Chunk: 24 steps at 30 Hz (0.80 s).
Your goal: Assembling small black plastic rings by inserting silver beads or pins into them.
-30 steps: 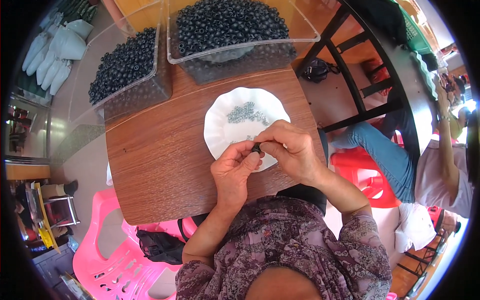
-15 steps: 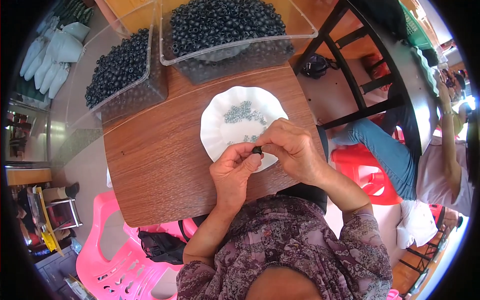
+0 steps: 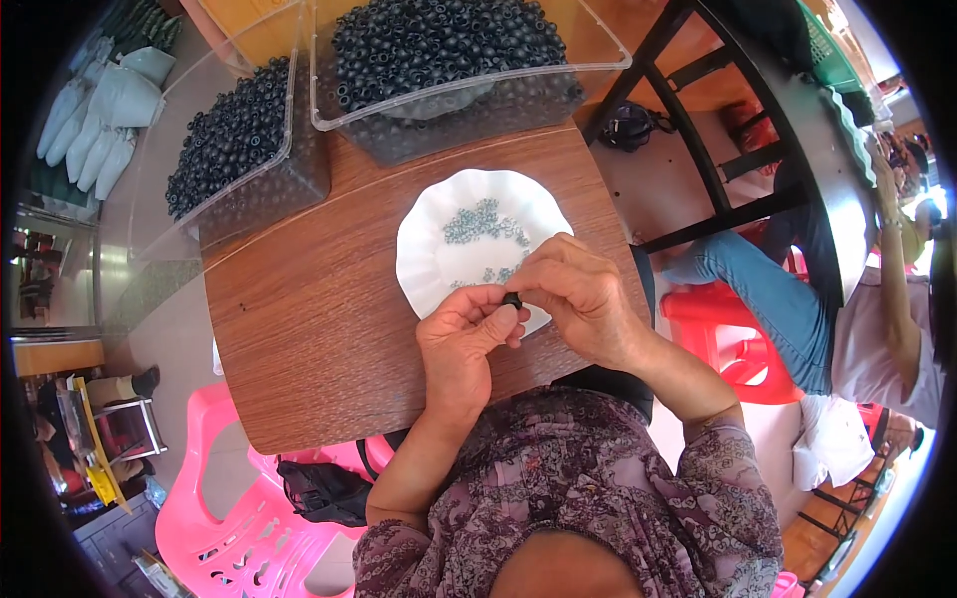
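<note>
My left hand (image 3: 465, 339) and my right hand (image 3: 576, 297) meet over the near edge of a white scalloped plate (image 3: 431, 261) on a brown wooden table (image 3: 309, 329). Between the fingertips of both hands sits one small black ring-shaped part (image 3: 512, 299). The plate carries a scatter of tiny grey-green metal pieces (image 3: 482, 225). Behind the plate stand two clear plastic bins heaped with the same black parts: one at the left (image 3: 235, 140), one at the centre back (image 3: 449, 50).
A pink plastic chair (image 3: 214, 518) with a black bag (image 3: 321, 490) stands at my lower left. Another person in blue trousers sits on a red stool (image 3: 728, 334) at the right, beside a black metal frame (image 3: 718, 149). White gloves (image 3: 105, 110) lie far left.
The view has shifted slightly; both hands stay together at the plate's near edge, still working the small black part between the fingertips.
</note>
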### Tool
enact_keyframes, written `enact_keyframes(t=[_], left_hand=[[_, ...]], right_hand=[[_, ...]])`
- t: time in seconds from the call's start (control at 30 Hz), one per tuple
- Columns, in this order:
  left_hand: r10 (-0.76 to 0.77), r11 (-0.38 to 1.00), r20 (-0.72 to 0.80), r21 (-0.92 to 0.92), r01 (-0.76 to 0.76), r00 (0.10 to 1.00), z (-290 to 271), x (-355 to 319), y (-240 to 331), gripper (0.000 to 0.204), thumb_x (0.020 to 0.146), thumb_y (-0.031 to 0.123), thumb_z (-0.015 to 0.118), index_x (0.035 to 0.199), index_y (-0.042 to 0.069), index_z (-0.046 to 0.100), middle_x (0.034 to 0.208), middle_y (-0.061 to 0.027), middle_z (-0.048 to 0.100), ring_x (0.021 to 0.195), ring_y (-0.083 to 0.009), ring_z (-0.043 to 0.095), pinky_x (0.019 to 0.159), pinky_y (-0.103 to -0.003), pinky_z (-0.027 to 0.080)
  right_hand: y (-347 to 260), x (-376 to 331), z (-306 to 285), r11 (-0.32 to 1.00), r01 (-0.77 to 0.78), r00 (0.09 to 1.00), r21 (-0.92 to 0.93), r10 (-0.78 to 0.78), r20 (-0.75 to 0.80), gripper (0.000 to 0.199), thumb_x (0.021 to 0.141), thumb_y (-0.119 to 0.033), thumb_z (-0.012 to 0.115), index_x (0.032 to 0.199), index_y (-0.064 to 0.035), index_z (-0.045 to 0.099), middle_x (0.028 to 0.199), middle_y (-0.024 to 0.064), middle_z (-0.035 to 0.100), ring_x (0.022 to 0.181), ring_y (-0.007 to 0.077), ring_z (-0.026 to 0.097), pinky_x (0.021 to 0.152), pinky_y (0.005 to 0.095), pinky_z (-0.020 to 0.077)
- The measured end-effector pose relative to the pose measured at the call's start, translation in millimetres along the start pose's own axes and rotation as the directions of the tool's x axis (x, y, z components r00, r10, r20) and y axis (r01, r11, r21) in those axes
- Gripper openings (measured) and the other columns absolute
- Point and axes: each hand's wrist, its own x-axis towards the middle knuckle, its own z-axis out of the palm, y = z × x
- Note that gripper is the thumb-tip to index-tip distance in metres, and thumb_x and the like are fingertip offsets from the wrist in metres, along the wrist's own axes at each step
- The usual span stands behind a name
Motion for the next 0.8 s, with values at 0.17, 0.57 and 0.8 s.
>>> enact_keyframes(t=[0.17, 0.57, 0.8], left_hand=[[-0.072, 0.994, 0.006, -0.083, 0.072, 0.997, 0.6, 1.4, 2.8, 0.015, 0.082, 0.001, 0.062, 0.095, -0.006, 0.059, 0.084, -0.0118, 0.065, 0.068, -0.0146, 0.06, 0.063, -0.025, 0.049], [-0.142, 0.965, 0.003, -0.221, 0.139, 0.99, 6.8, -2.3, 5.3, 0.015, 0.085, 0.004, 0.057, 0.096, -0.006, 0.058, 0.095, -0.0106, 0.062, 0.083, -0.0186, 0.06, 0.079, -0.032, 0.049], [-0.149, 0.955, -0.006, -0.26, 0.143, 0.989, 8.4, -4.8, 6.5, 0.016, 0.09, 0.009, 0.053, 0.094, -0.006, 0.058, 0.092, -0.0104, 0.062, 0.083, -0.0181, 0.06, 0.078, -0.032, 0.049]], right_hand=[[0.9, -9.5, 6.5, 1.0, 0.019, 0.998, 0.015, -0.018, -0.065, 0.025, 0.067, 0.007, 0.064, 0.091, -0.0016, 0.064, 0.083, 0.0101, 0.059, 0.079, 0.0264, 0.056, 0.065, 0.0336, 0.0473], [5.2, -18.5, 19.5, 0.971, 0.183, 0.952, -0.154, -0.214, -0.219, 0.041, 0.055, 0.006, 0.067, 0.095, 0.0056, 0.059, 0.088, 0.016, 0.058, 0.075, 0.0296, 0.055, 0.062, 0.035, 0.0473], [4.5, -18.0, 21.7, 0.98, 0.174, 0.948, -0.097, -0.193, -0.251, 0.039, 0.053, 0.006, 0.068, 0.09, 0.0052, 0.059, 0.082, 0.0156, 0.058, 0.07, 0.0292, 0.054, 0.059, 0.0357, 0.0463]])
